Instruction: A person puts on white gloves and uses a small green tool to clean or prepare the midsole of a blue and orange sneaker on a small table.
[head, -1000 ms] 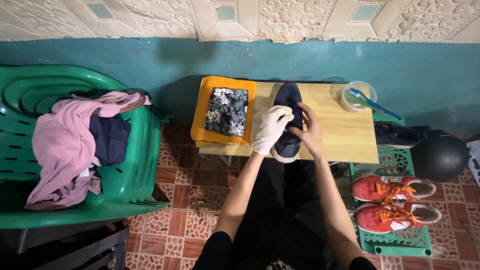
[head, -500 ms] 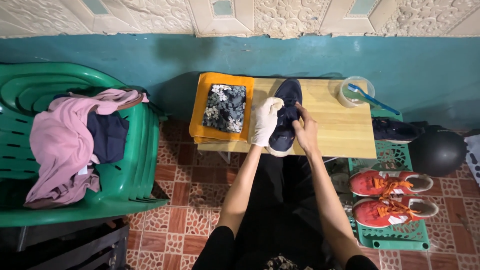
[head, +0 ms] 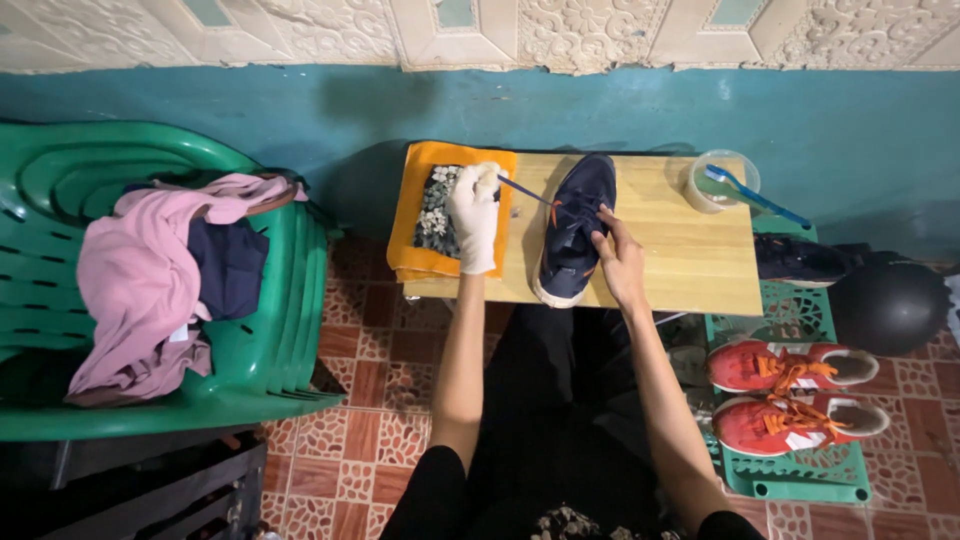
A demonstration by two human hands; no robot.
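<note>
Head view: gloved left hand (head: 474, 215) is closed on a thin blue tool (head: 524, 190), at 9 o'clock from the navy shoe (head: 572, 232) on the bench (head: 690, 265). Right hand (head: 620, 262) grips the shoe's side.

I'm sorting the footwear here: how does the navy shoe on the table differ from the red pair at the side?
The navy shoe lies alone on the wooden table; the red shoes sit as a pair on a green crate on the floor. The navy one is steadied by the right hand; the red ones are untouched. The navy one points away from the person, the red ones sideways. Both have orange laces.
</note>
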